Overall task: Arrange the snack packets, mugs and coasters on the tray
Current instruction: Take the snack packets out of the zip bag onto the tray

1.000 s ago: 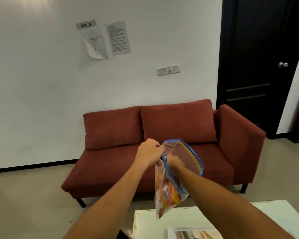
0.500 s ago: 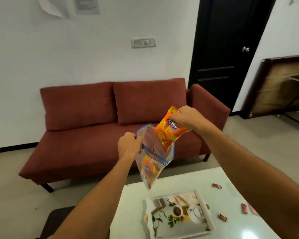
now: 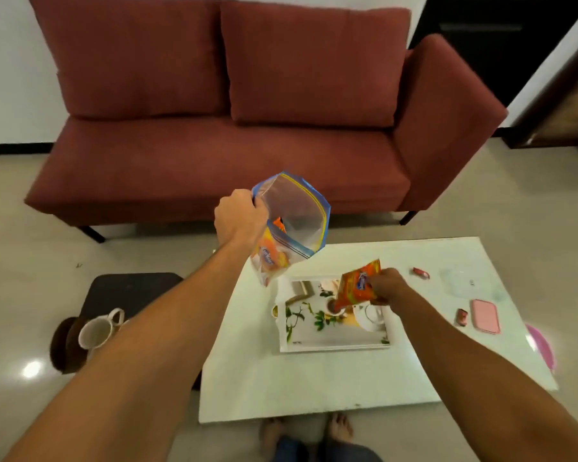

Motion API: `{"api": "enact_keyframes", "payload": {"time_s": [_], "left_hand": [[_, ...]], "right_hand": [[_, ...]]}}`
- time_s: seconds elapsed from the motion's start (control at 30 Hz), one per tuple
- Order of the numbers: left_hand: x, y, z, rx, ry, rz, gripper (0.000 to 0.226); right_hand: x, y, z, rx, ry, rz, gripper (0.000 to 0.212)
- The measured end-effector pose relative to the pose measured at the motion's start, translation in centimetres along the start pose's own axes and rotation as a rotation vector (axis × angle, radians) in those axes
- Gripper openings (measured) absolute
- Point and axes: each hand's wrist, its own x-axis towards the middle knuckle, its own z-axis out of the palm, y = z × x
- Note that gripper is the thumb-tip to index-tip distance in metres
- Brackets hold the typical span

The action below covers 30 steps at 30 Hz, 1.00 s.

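My left hand (image 3: 240, 219) grips the rim of a clear zip bag (image 3: 292, 225) with a blue edge, held open above the table's far left; orange snack packets lie inside it. My right hand (image 3: 388, 287) pinches an orange snack packet (image 3: 357, 286) just above the white tray (image 3: 331, 343), which has a printed leaf and teacup picture. A white mug (image 3: 98, 330) sits on a dark stool (image 3: 131, 288) at the left, beside brown round coasters (image 3: 62, 341).
The tray rests on a white low table (image 3: 314, 388). Small red wrapped items (image 3: 421, 272), a pink case (image 3: 485, 316) and a clear bag (image 3: 457, 281) lie on its right side. A red sofa (image 3: 214, 155) stands behind. My bare feet (image 3: 306, 428) are at the near edge.
My right hand pulled an orange packet out of the zip bag and lowered it over the tray. My view tilted down, bringing the table, stool and mug into sight.
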Motion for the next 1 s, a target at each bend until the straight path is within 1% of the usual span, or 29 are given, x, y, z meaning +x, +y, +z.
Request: {"api": "enact_keyframes", "payload": {"time_s": [0.13,0.27,0.43,0.5,0.57,0.63,0.67,0.7,0.77,0.8,0.83,0.87,0.9,0.93,1.0], "left_hand": [[-0.3,-2.0,3.1,0.041,0.02,0.021,0.032],[-1.2,-2.7,4.3,0.023,0.034,0.078,0.035],[-1.6,-4.2,8.0,0.036,0.011,0.14,0.043],[-1.7,-4.6,9.0,0.054,-0.005,0.151,0.041],[-1.8,-4.8,9.8,0.061,-0.025,0.15,0.041],[-2.1,-4.5,10.1,0.063,-0.044,0.146,0.041],[-2.3,-4.2,10.1,0.058,-0.053,0.142,0.041],[-2.5,-3.8,10.0,0.043,-0.066,0.133,0.04],[-3.1,-2.9,9.7,0.015,-0.095,0.115,0.038],[-3.4,-2.3,9.5,0.005,-0.109,0.113,0.037],[-3.6,-1.8,9.3,0.0,-0.118,0.121,0.037],[-3.8,-1.2,8.9,0.002,-0.116,0.135,0.038],[-4.1,-0.7,8.7,0.005,-0.11,0.148,0.039],[-4.3,-0.1,8.2,0.004,-0.101,0.154,0.041],[-4.8,1.2,7.2,-0.001,-0.076,0.161,0.045]], "right_hand": [[2.9,4.9,6.9,0.158,-0.113,0.157,0.032],[3.3,7.1,9.8,0.299,-0.077,0.255,0.041],[5.8,10.1,12.1,0.459,-0.094,0.327,0.041],[6.2,11.3,12.1,0.503,-0.11,0.317,0.04],[6.0,11.8,11.4,0.486,-0.112,0.299,0.039],[5.2,11.3,9.8,0.31,-0.03,0.222,0.043],[4.5,10.5,8.7,0.213,0.069,0.151,0.043],[3.8,9.4,7.3,0.163,0.199,0.043,0.039],[1.6,6.1,4.6,0.224,0.426,-0.259,0.027],[0.0,3.9,3.2,0.281,0.454,-0.422,0.023],[-1.6,1.6,2.0,0.308,0.413,-0.591,0.022],[-3.0,-0.8,1.1,0.269,0.31,-0.741,0.023],[-3.9,-3.1,0.8,0.167,0.18,-0.822,0.025],[-4.5,-5.5,0.8,0.023,0.057,-0.836,0.026],[-4.8,-9.5,1.8,-0.326,-0.123,-0.742,0.022]]}}
